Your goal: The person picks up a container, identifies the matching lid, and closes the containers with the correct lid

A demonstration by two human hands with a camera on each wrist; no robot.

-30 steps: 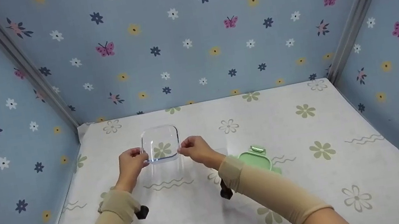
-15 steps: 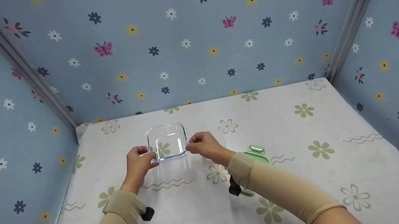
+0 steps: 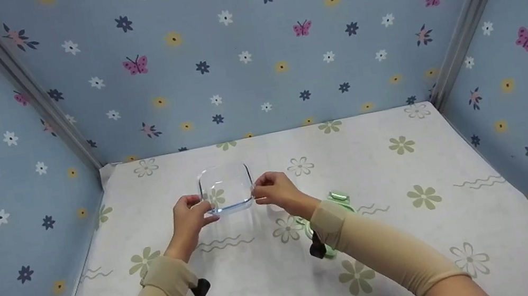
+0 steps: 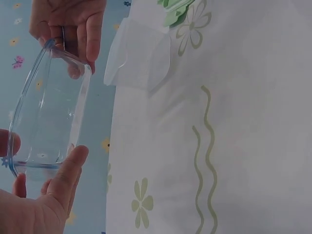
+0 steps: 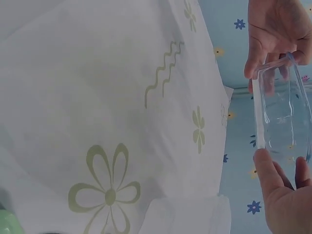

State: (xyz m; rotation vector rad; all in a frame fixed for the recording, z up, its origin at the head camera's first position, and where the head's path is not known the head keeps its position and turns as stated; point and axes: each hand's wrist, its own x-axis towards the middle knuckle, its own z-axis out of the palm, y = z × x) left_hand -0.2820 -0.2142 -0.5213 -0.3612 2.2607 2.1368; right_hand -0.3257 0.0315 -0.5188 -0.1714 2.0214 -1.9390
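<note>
A clear square glass food container (image 3: pixel 226 188) is held up over the far part of the table, its outline also plain in the left wrist view. My left hand (image 3: pixel 190 218) grips its left side near the front corner, thumb and fingers at the wall and rim. On the opposite side, my right hand (image 3: pixel 279 191) pinches the right wall, as the right wrist view shows from below. Through the glass (image 5: pixel 282 114) the wall behind is visible, and nothing lies inside. Partly hidden beneath my right forearm is a light green lid (image 3: pixel 340 198) with clip flaps.
A translucent whitish box-like piece (image 4: pixel 139 54) sits on the table below my right hand. The white flowered cloth (image 3: pixel 244 285) covers the table. Blue patterned panels (image 3: pixel 253 85) enclose the back and both sides.
Both hands have shifted right with the glass container between them. My right forearm has moved right too and covers a different part of the green lid.
</note>
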